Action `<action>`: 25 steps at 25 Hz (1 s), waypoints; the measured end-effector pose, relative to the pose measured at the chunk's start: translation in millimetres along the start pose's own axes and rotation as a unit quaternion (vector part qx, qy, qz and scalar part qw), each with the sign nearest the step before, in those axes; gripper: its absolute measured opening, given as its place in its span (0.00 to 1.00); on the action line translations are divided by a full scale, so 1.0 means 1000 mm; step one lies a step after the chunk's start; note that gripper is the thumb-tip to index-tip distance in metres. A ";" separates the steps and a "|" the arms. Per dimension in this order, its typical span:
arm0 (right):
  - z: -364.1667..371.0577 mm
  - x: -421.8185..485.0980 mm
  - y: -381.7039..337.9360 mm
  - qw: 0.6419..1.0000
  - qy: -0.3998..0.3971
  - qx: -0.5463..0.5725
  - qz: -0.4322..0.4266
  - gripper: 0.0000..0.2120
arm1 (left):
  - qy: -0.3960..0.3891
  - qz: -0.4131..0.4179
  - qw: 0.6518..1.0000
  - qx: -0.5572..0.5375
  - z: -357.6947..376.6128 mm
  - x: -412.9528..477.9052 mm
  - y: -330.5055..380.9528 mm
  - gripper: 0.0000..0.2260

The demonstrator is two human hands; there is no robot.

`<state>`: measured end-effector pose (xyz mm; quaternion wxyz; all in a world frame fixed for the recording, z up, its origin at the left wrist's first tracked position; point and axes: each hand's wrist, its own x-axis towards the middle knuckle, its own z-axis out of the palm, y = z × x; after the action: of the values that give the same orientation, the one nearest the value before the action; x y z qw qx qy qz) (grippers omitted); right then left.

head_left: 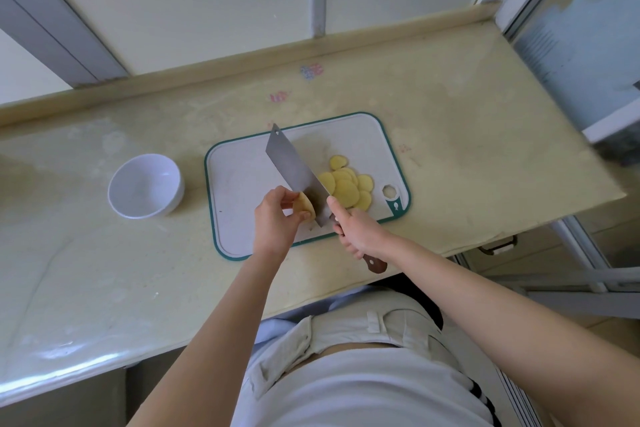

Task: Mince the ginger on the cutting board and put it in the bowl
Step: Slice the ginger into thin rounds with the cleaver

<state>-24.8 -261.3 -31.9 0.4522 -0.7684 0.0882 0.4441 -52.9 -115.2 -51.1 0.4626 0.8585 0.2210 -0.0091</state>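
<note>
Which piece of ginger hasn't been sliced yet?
The chunk pinched in the left hand, left of the knife; the slices lie flat right of the blade.

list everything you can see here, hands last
counter: one, beige, spans the view
cutting board: one, white with teal rim, middle of the counter
bowl: one, white, on the counter left of the board
cleaver: one, steel blade, brown handle, over the board
ginger slices: several, yellow, piled on the board right of the blade
ginger piece: one, yellow, against the blade
left hand: holds the ginger piece
right hand: grips the cleaver handle
</note>
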 end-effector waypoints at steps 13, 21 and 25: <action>-0.010 -0.017 -0.005 1.000 0.013 0.010 -0.025 0.26 | 0.040 -0.014 0.995 -0.089 0.008 -0.013 -0.007 0.10; -0.005 -0.050 -0.013 0.997 0.025 0.020 -0.074 0.25 | 0.042 -0.032 0.994 -0.094 0.007 -0.012 -0.009 0.11; -0.001 -0.054 -0.010 0.997 0.026 0.017 -0.066 0.25 | 0.037 -0.034 0.995 -0.086 0.003 -0.010 -0.008 0.11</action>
<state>-50.9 -271.3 15.7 0.4912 -0.7758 0.0564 0.3920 -64.4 -117.7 -56.5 0.5259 0.8071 0.2672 0.0260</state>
